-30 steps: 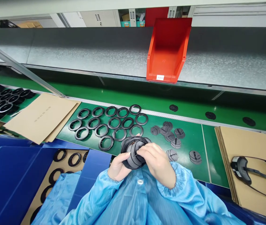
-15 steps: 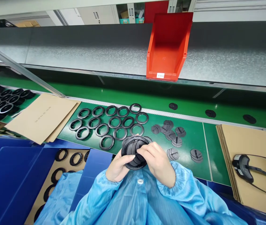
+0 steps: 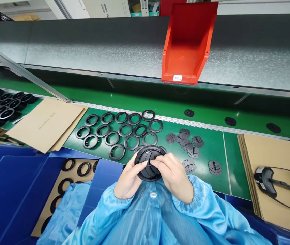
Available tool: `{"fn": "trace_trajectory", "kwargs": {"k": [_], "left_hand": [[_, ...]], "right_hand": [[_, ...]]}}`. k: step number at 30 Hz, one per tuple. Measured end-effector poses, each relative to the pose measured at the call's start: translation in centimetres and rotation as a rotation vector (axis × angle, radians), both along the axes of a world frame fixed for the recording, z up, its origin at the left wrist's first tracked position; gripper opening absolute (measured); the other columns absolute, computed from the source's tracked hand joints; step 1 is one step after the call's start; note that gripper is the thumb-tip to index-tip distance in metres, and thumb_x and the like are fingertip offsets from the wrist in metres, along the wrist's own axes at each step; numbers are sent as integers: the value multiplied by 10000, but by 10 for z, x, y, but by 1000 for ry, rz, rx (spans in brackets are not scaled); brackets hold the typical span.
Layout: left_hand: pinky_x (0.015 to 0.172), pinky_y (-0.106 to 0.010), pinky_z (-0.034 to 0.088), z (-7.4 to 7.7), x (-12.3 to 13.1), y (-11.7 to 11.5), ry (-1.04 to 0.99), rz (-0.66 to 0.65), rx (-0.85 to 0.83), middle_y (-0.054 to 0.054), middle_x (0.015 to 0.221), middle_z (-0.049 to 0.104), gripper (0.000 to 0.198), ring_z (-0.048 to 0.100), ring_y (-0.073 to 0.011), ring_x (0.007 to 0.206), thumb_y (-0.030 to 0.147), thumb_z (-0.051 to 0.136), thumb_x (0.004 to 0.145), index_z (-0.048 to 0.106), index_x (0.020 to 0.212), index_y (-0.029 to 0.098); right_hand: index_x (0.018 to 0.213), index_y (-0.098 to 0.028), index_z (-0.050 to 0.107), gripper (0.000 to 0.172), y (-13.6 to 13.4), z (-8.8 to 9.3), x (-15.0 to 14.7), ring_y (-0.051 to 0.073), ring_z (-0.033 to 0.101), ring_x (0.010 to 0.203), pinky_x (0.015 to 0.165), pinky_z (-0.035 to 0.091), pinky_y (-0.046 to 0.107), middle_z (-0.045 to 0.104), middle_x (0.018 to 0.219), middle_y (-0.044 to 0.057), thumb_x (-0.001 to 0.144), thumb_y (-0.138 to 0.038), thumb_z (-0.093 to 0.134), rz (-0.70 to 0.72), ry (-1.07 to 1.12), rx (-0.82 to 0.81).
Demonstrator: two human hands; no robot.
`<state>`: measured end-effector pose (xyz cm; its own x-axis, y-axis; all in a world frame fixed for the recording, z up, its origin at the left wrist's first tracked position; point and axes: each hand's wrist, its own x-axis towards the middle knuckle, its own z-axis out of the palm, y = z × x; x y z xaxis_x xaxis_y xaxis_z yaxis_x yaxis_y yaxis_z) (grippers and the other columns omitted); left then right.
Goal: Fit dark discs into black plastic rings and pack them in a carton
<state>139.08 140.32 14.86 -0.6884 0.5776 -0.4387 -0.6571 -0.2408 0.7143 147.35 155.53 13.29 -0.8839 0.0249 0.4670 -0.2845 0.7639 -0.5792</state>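
Close to my body, over the near edge of the green table, I hold a round black air vent (image 3: 148, 170) with curved slats inside a ring. My left hand (image 3: 129, 178) wraps its left side, the thumb lying on the front. My right hand (image 3: 174, 173) is closed at the right side, its fingertips pressed on the slats near the middle. Black rings (image 3: 117, 152) lie in loose rows just beyond and to the left. Right of my hands are several overlapping dark slatted discs (image 3: 189, 165). The vent's underside is hidden.
A red bin (image 3: 183, 61) stands on the grey shelf (image 3: 96, 51) above. Cardboard sheets (image 3: 45, 122) lie left, and a cardboard stack (image 3: 283, 153) with a black headset-like device (image 3: 264, 180) lies right. A blue box (image 3: 12, 190) at lower left holds more rings. Black round parts (image 3: 6, 105) crowd the far left.
The vent has turned to face me more squarely, and my left thumb has moved inward over the slats. My right fingertips stay on it. The camera view has shifted slightly.
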Motion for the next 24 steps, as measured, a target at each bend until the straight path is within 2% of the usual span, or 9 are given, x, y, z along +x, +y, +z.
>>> {"fn": "trace_trajectory", "kwargs": {"k": [10, 16, 24], "left_hand": [[1029, -371, 476, -3, -9, -4, -61, -39, 96, -87, 1237, 683, 360, 573, -292, 1237, 162, 661, 863, 668, 1222, 180], [1140, -443, 405, -6, -12, -5, -198, 19, 118, -114, 1279, 668, 397, 549, -293, 1285, 325, 618, 940, 635, 1298, 155], [1159, -470, 389, -6, -16, -5, -278, 27, 106, -138, 1285, 665, 385, 539, -303, 1302, 325, 559, 973, 640, 1280, 108]], "right_hand": [[1172, -146, 612, 256, 3, -1, -2, 202, 509, 904, 766, 470, 339, 639, 1038, 95, 978, -47, 478, 29, 26, -158], [1166, -141, 618, 252, 5, -4, -3, 196, 523, 922, 785, 473, 334, 637, 1045, 101, 967, -36, 504, 37, 44, -243], [1140, -120, 639, 220, 4, 1, -7, 193, 537, 918, 790, 469, 330, 644, 1002, 102, 968, -52, 519, 14, 46, -266]]}}
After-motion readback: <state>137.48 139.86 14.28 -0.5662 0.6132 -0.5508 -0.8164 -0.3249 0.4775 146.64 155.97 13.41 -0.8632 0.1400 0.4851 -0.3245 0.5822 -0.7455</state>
